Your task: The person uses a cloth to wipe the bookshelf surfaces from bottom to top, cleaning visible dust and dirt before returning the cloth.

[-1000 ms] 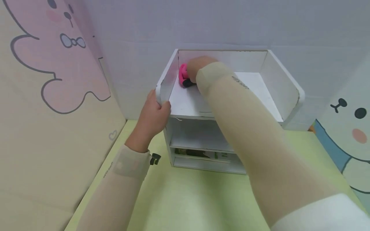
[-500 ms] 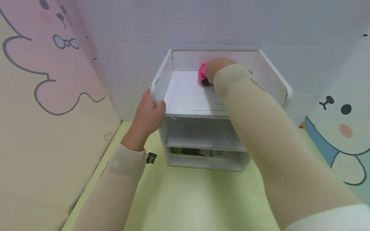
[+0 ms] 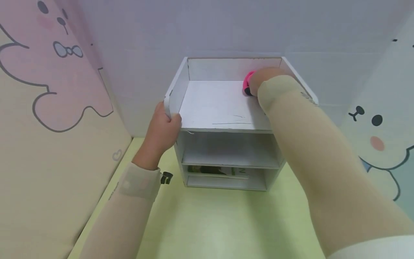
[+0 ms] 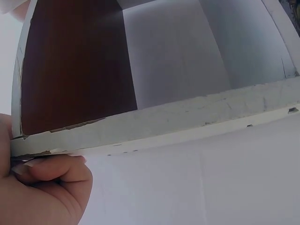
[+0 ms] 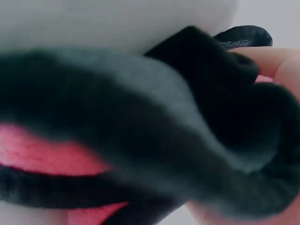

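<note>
A small white shelf unit (image 3: 213, 100) stands against the back wall, with raised side panels and a back panel round its top. My left hand (image 3: 162, 127) grips the front edge of its left side panel (image 3: 179, 86). In the left wrist view, curled fingers (image 4: 61, 173) lie right at a worn white board edge (image 4: 154, 126). My right hand (image 3: 270, 76) holds a bunched pink cloth (image 3: 247, 82) with black edging on the top board, near the right side panel. Black folds of the cloth (image 5: 140, 126) fill much of the right wrist view, hiding most of the fingers.
Below the top are two open compartments; a flat printed item (image 3: 220, 171), perhaps a book or magazine, lies in the lower one. The yellow-green table surface (image 3: 207, 216) stretches in front. Padded walls with cartoon animals (image 3: 376, 120) stand on both sides.
My right hand has moved the pink cloth across the top board from the left side toward the right. The left hand keeps its grip on the side panel; the view has shifted slightly.
</note>
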Available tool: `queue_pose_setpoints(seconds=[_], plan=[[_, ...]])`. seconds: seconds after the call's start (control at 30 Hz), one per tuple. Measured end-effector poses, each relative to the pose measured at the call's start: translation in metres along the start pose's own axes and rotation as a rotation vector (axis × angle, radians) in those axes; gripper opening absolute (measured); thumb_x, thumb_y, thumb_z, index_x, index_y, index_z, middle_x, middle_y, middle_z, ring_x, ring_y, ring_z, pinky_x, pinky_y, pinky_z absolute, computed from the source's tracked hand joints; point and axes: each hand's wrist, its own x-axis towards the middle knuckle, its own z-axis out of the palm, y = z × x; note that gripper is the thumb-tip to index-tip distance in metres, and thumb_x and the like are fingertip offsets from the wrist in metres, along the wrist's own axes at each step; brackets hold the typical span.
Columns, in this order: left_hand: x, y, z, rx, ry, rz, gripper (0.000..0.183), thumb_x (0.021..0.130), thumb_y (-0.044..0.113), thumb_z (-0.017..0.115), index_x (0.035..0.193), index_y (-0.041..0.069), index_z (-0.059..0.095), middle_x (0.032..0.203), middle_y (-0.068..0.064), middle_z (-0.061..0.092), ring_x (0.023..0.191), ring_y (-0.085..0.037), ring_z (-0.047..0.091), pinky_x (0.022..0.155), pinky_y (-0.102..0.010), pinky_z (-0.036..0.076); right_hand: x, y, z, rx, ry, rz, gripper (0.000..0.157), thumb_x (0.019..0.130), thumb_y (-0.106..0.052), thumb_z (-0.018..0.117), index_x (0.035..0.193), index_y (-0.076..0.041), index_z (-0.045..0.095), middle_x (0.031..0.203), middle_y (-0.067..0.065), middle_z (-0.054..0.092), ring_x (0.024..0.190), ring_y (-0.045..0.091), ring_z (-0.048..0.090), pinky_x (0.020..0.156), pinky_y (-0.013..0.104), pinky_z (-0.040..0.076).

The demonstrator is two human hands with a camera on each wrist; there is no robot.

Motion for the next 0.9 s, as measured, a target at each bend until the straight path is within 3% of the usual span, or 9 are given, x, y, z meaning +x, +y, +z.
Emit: queue_pose_setpoints(seconds=[0.17, 0.23, 0.4, 0.57, 0.77, 0.9], plan=[[0.0, 0.0, 0.0, -0.005, -0.002, -0.001, 0.062, 0.1, 0.024, 0.039, 0.157, 0.003, 0.029, 0.152, -0.015, 0.039, 0.132, -0.034, 0.045, 0.107, -0.065, 0.038, 0.002, 0.004, -0.001, -0.042, -0.015, -0.035, 0.041, 0.097, -0.041, 0.053, 0.115, -0.006, 0.063, 0.119, 0.017, 0.053, 0.104, 0.035, 0.05, 0.077, 0.046, 0.048], [0.001, 0.0, -0.001, -0.004, -0.002, 0.0, 0.062, 0.099, 0.024, 0.04, 0.157, 0.002, 0.029, 0.152, -0.015, 0.039, 0.132, -0.033, 0.045, 0.107, -0.064, 0.038, -0.005, 0.003, -0.001, -0.005, -0.008, -0.023, 0.043, 0.096, -0.042, 0.055, 0.118, -0.006, 0.062, 0.119, 0.016, 0.053, 0.105, 0.035, 0.05, 0.078, 0.046, 0.048], [-0.001, -0.002, -0.004, -0.007, 0.002, -0.013, 0.062, 0.099, 0.024, 0.04, 0.156, 0.001, 0.029, 0.15, -0.015, 0.04, 0.131, -0.034, 0.045, 0.107, -0.065, 0.038, -0.04, -0.008, -0.005, -0.029, 0.031, -0.09, 0.05, 0.095, -0.044, 0.054, 0.124, -0.004, 0.063, 0.125, 0.015, 0.058, 0.109, 0.031, 0.051, 0.092, 0.045, 0.048], [-0.003, -0.004, -0.009, -0.02, 0.002, -0.024, 0.062, 0.098, 0.023, 0.039, 0.156, 0.001, 0.029, 0.15, -0.015, 0.04, 0.129, -0.034, 0.045, 0.106, -0.064, 0.037, -0.067, -0.024, -0.008, -0.168, 0.02, -0.194, 0.043, 0.099, -0.033, 0.046, 0.122, -0.001, 0.064, 0.125, 0.015, 0.059, 0.109, 0.029, 0.05, 0.097, 0.041, 0.044], [-0.004, -0.007, -0.012, -0.029, 0.016, -0.014, 0.063, 0.098, 0.023, 0.04, 0.157, 0.002, 0.03, 0.151, -0.016, 0.04, 0.131, -0.035, 0.045, 0.106, -0.066, 0.038, -0.062, -0.057, 0.002, -0.167, -0.023, -0.191, 0.038, 0.099, -0.029, 0.046, 0.125, -0.005, 0.059, 0.122, 0.01, 0.057, 0.106, 0.028, 0.051, 0.087, 0.036, 0.045], [-0.003, -0.009, -0.012, -0.036, 0.016, -0.009, 0.062, 0.098, 0.022, 0.041, 0.156, 0.002, 0.031, 0.149, -0.015, 0.04, 0.128, -0.035, 0.046, 0.104, -0.066, 0.039, -0.054, -0.087, 0.018, -0.227, -0.043, -0.287, 0.032, 0.099, -0.027, 0.047, 0.12, -0.009, 0.062, 0.12, 0.008, 0.059, 0.104, 0.027, 0.053, 0.083, 0.036, 0.046]])
